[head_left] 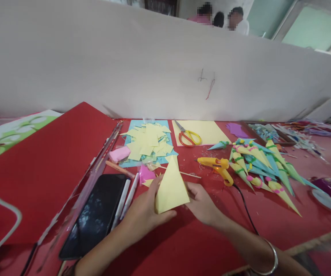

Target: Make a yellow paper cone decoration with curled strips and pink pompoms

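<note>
A sheet of pale yellow paper (172, 188), partly rolled into a cone with its tip pointing away from me, is between my hands. My left hand (146, 207) grips it from the left, its thumb along the lower edge. My right hand (201, 201) closes on its right edge, with those fingertips partly hidden behind the paper. Just beyond lie yellow paper scraps (148, 140) on a blue sheet (132, 164). To the right of my right hand rests a yellow glue gun (215, 164) with a small orange light on it.
Finished paper cones (257, 161) with pink and green trim pile up at right. Scissors (188, 138) lie on a yellow sheet (211, 130). A black phone (96, 214), white pens (125, 199) and a red board (53, 168) are at left. A white partition (154, 69) stands behind.
</note>
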### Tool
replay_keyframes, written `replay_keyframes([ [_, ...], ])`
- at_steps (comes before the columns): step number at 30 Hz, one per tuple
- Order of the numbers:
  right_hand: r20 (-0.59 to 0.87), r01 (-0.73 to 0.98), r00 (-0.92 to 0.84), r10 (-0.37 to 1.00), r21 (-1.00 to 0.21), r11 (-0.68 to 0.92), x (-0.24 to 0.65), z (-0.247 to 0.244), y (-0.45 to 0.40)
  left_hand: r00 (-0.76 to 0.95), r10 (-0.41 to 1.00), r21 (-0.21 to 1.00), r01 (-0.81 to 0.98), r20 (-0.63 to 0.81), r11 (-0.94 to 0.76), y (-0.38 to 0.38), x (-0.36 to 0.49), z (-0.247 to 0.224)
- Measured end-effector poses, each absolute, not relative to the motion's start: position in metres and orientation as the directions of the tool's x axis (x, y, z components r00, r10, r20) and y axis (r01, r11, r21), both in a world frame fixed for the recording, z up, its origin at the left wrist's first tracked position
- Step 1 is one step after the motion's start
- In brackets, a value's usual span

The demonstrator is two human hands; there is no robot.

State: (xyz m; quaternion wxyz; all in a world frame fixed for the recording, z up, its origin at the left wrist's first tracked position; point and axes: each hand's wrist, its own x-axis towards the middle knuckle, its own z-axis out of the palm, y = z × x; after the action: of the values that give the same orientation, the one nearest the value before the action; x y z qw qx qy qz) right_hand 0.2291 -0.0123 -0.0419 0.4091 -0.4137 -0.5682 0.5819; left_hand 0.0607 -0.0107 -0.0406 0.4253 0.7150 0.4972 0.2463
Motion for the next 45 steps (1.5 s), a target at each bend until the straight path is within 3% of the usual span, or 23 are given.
replay_keyframes([
  [2, -0.009, 0.06, -0.298, 0.954, -0.998, 0.009, 0.226, -0.042, -0.013, 0.377, 0.926, 0.79, 0.574, -0.022, -0.215, -0.012, 0.062, -0.045],
  [6, 0.02, 0.18, -0.286, 0.958, -0.981, 0.075, 0.224, -0.043, -0.014, 0.439, 0.892, 0.791, 0.509, 0.102, -0.341, -0.013, 0.058, -0.051],
  [11, 0.005, 0.27, -0.318, 0.948, -0.958, 0.096, 0.228, -0.049, -0.015, 0.41, 0.908, 0.853, 0.439, 0.089, -0.282, -0.014, 0.057, -0.048],
  [13, 0.003, 0.297, -0.318, 0.948, -0.949, 0.102, 0.23, -0.05, -0.016, 0.36, 0.932, 0.915, 0.358, 0.048, -0.186, -0.015, 0.059, -0.045],
  [15, 0.006, 0.33, -0.304, 0.952, -0.937, 0.112, 0.231, -0.052, -0.016, 0.281, 0.954, 0.981, 0.186, -0.1, 0.048, -0.015, 0.061, -0.042],
  [17, 0.032, 0.357, -0.292, 0.956, -0.923, 0.14, 0.233, -0.052, -0.016, 0.203, 0.93, 0.947, -0.035, -0.306, 0.319, -0.014, 0.062, -0.04],
  [19, 0.088, 0.388, -0.277, 0.957, -0.901, 0.196, 0.235, -0.053, -0.015, 0.139, 0.885, 0.863, -0.199, -0.444, 0.465, -0.012, 0.061, -0.041],
  [23, 0.295, 0.464, -0.208, 0.933, -0.81, 0.36, 0.24, -0.056, -0.014, 0.131, 0.856, 0.816, -0.261, -0.499, 0.516, -0.008, 0.057, -0.046],
  [25, 0.388, 0.511, -0.288, 0.876, -0.711, 0.483, 0.242, -0.057, -0.014, 0.155, 0.862, 0.821, -0.264, -0.482, 0.507, -0.008, 0.055, -0.047],
  [29, 0.366, 0.597, -0.469, 0.803, -0.539, 0.594, 0.246, -0.057, -0.014, 0.126, 0.86, 0.823, -0.25, -0.494, 0.509, -0.009, 0.055, -0.046],
  [34, 0.414, 0.452, -0.332, 0.847, -0.718, 0.529, 0.244, -0.053, -0.012, 0.184, 0.86, 0.83, -0.229, -0.476, 0.508, -0.01, 0.055, -0.048],
  [38, 0.377, 0.339, -0.184, 0.908, -0.843, 0.418, 0.241, -0.05, -0.011, 0.446, 0.864, 0.936, -0.139, -0.232, 0.324, -0.012, 0.051, -0.054],
  [40, 0.324, 0.317, -0.164, 0.932, -0.877, 0.361, 0.239, -0.05, -0.011, 0.501, 0.847, 0.968, -0.065, -0.178, 0.242, -0.012, 0.052, -0.053],
  [45, 0.242, 0.293, -0.171, 0.955, -0.913, 0.283, 0.236, -0.051, -0.011, 0.308, 0.91, 0.96, 0.114, -0.278, 0.255, -0.011, 0.062, -0.041],
])
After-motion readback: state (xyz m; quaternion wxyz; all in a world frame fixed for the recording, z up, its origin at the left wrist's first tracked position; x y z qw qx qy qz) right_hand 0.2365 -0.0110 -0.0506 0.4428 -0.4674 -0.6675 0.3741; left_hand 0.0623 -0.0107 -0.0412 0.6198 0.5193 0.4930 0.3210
